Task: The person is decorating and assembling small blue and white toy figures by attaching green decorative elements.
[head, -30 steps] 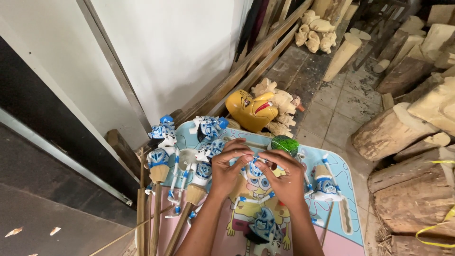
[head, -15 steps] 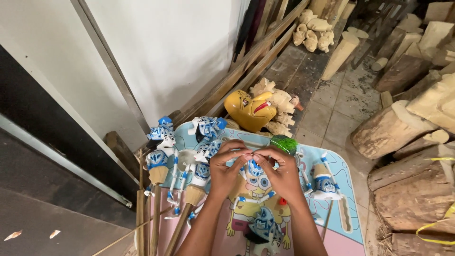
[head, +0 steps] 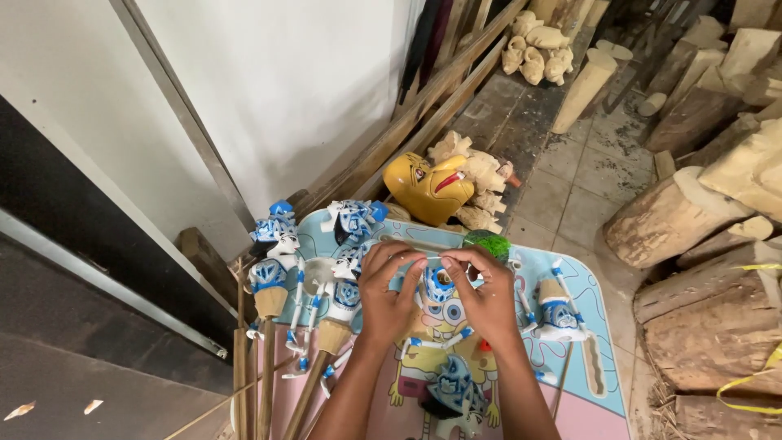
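Your worktop (head: 607, 358) is pretty crowded: blue-and-white stick puppets (head: 273, 273) block the left side, and another puppet (head: 558, 314) sits on the right. The yellow mask (head: 428, 187) closes off the far edge. The tiled floor (head: 582, 191) beyond is open, with logs (head: 676, 220) to the right.

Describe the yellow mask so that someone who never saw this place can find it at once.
Start at the small table with the light blue and pink cartoon top, where the two hands work. Just past its far edge, on the floor near the white wall, lies the yellow mask. It is the only glossy yellow thing there, with a red mouth; the carvings beside it are bare pale wood.
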